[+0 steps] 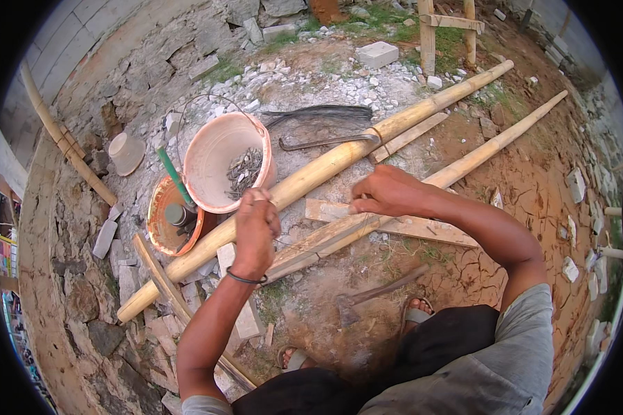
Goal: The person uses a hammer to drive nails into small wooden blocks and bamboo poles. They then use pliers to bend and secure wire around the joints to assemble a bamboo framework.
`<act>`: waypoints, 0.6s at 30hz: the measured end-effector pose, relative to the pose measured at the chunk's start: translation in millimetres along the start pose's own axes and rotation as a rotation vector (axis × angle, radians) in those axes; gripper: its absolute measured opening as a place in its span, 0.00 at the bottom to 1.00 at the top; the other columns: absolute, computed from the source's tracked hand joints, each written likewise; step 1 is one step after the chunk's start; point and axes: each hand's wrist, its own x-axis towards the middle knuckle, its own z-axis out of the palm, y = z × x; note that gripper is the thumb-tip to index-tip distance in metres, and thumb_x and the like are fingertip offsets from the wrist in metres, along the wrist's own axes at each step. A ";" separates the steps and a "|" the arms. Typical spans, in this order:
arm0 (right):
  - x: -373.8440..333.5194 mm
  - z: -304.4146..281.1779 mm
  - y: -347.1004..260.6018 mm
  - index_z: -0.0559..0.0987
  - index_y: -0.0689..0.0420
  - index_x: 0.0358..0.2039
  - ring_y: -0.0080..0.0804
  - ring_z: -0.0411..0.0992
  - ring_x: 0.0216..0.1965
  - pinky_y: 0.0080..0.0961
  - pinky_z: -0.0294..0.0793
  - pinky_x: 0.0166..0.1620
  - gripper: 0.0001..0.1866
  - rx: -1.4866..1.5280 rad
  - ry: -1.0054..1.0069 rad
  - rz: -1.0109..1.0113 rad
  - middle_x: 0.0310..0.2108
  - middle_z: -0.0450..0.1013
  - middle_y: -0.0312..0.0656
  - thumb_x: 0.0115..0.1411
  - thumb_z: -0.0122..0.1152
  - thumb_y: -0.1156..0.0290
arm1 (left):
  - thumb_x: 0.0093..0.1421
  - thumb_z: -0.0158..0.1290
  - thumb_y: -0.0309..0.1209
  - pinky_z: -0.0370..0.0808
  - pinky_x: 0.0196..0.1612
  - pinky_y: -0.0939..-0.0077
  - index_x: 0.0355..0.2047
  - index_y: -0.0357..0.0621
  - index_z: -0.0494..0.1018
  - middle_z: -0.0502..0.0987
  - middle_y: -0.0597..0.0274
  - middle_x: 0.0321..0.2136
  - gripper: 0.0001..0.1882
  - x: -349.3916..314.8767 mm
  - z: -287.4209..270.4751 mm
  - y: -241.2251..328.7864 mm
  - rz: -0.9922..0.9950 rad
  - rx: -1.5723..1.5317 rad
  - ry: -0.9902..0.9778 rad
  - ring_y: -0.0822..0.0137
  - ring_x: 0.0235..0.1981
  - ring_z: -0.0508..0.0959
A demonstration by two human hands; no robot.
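My left hand (256,228) is closed in front of the pale pink bucket (198,173), its fingers curled together above the thick peeled wooden pole (318,169). A thin dark line, perhaps a wire, shows just below it, but what the fingers hold is too small to make out. My right hand (387,192) is pinched closed over the second, thinner pole (464,160); its fingertips hide whatever may be in them. In the pink bucket lies a heap of small grey pieces (246,169) that look like nails or metal scraps.
An orange bucket (152,232) holds a green-handled tool (173,173). A bundle of black wire (325,114) and a hooked metal bar (318,143) lie beyond the thick pole. A hatchet (349,308) rests near my feet. Planks (429,230), a concrete block (377,54) and rubble surround them.
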 end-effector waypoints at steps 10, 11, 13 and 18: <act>-30.6 77.0 44.6 0.77 0.56 0.28 0.33 0.74 0.27 0.37 0.72 0.36 0.25 0.390 -0.317 -0.110 0.23 0.74 0.40 0.69 0.43 0.49 | 0.68 0.39 0.28 0.50 0.15 0.83 0.35 0.51 0.65 0.58 0.75 0.18 0.05 32.9 -60.6 40.3 0.119 -0.252 0.266 0.80 0.13 0.52; -14.8 66.4 58.5 0.76 0.56 0.32 0.34 0.75 0.30 0.37 0.73 0.38 0.24 0.426 -0.255 -0.200 0.25 0.75 0.41 0.70 0.42 0.50 | 0.68 0.39 0.28 0.50 0.15 0.83 0.35 0.51 0.64 0.58 0.75 0.18 0.05 32.5 -60.5 38.9 0.052 -0.234 0.256 0.80 0.13 0.52; 29.0 43.1 92.2 0.77 0.56 0.41 0.48 0.77 0.36 0.45 0.74 0.43 0.21 -0.019 0.107 -0.151 0.32 0.77 0.50 0.70 0.43 0.53 | 0.68 0.39 0.29 0.50 0.15 0.83 0.35 0.51 0.64 0.58 0.75 0.18 0.05 28.6 -62.1 37.8 -0.058 -0.190 0.204 0.80 0.13 0.52; 109.9 6.9 187.9 0.79 0.56 0.38 0.52 0.76 0.37 0.45 0.75 0.42 0.11 -0.234 0.539 0.284 0.34 0.77 0.51 0.60 0.56 0.64 | 0.69 0.40 0.30 0.49 0.15 0.84 0.36 0.51 0.65 0.58 0.75 0.18 0.04 8.2 -65.0 30.0 -0.262 -0.142 0.045 0.81 0.13 0.53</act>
